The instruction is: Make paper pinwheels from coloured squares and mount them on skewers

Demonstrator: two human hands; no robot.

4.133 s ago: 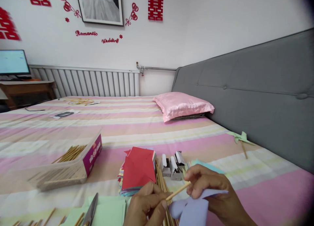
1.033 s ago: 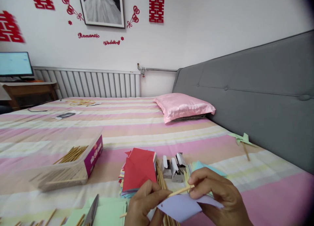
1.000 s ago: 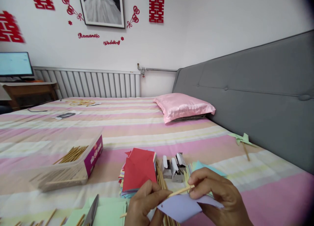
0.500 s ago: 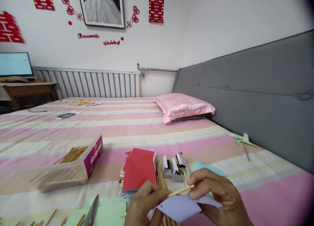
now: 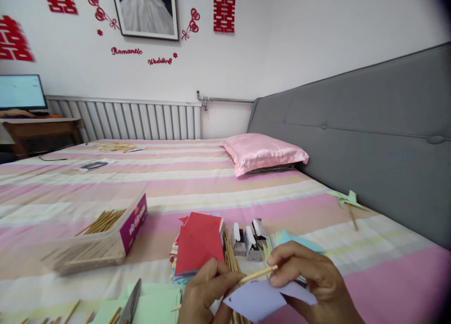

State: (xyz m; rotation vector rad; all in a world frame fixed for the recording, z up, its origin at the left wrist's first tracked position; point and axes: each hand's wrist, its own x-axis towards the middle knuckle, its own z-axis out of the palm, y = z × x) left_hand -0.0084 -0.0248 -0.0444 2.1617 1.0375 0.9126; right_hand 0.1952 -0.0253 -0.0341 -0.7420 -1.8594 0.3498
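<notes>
My left hand (image 5: pixel 207 293) is closed round a thin wooden stick (image 5: pixel 259 273), whose far end slants up to the right. A piece of lavender paper (image 5: pixel 256 301) with slit edges and a small hole near its left corner hangs just under the stick. My right hand (image 5: pixel 310 281) pinches near the stick's tip and also has the paper's right flap against its fingers. Whether a fastener sits between the fingertips is hidden. Beneath the hands lies a bundle of wooden sticks (image 5: pixel 230 253). A stack of coloured paper topped with red (image 5: pixel 200 244) lies just beyond the left hand.
Small open boxes (image 5: pixel 249 242) stand behind the hands. To the left are a clear plastic tub (image 5: pixel 123 253) of sticks, scissors (image 5: pixel 131 303) and green paper sheets (image 5: pixel 158 301). A green paper pinwheel (image 5: pixel 348 201) lies at right, near the grey headboard (image 5: pixel 369 122). A pink pillow (image 5: pixel 264 152) lies farther back.
Both hands, the stick and the lavender paper have shifted very slightly left. The grip looks the same.
</notes>
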